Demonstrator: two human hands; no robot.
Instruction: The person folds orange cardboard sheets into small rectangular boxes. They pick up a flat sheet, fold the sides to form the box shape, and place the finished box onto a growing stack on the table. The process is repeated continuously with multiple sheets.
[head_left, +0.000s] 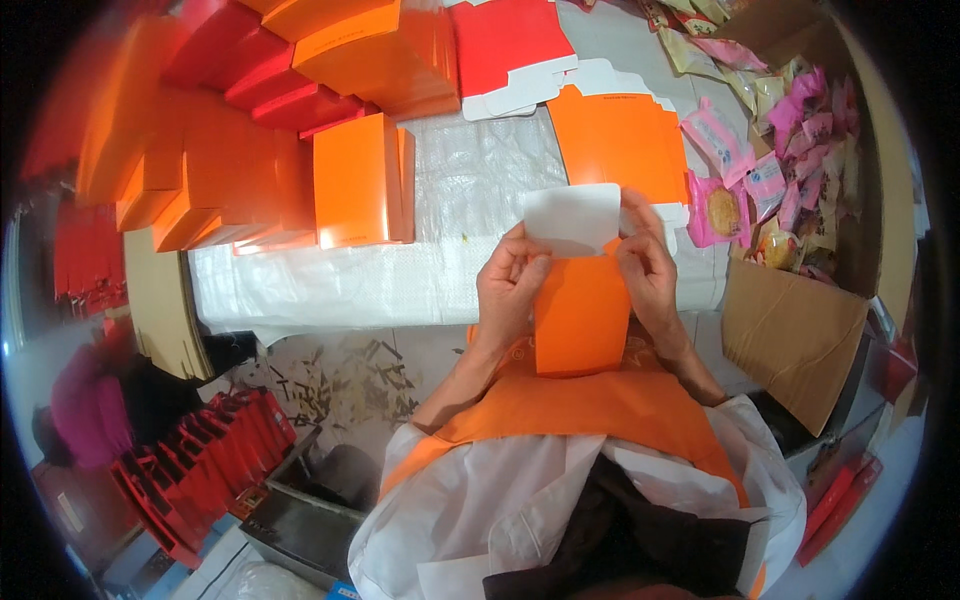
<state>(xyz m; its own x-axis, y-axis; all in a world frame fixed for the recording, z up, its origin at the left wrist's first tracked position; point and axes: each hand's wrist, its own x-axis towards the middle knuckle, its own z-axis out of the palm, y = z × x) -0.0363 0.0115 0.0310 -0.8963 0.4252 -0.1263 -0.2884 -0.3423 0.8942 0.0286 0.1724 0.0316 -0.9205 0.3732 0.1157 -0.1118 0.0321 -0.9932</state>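
An orange carton (582, 315) with a white-lined flap (573, 218) standing up at its far end is between my two hands, close to my apron. My left hand (512, 282) pinches the carton's upper left corner with thumb and fingers. At the upper right corner, my right hand (646, 262) grips the edge near a small side flap, its fingers slightly blurred. Just beyond the carton lies a stack of flat orange carton blanks (622, 145) with white edges. Red flat blanks (510, 45) lie farther back.
Folded orange boxes (357, 185) and red boxes (285, 95) stand at the left of the table, covered with white woven sheeting (340, 290). At the right, a cardboard carton (795, 325) holds several wrapped snacks (800, 130). Red bags (205, 460) stand low at left.
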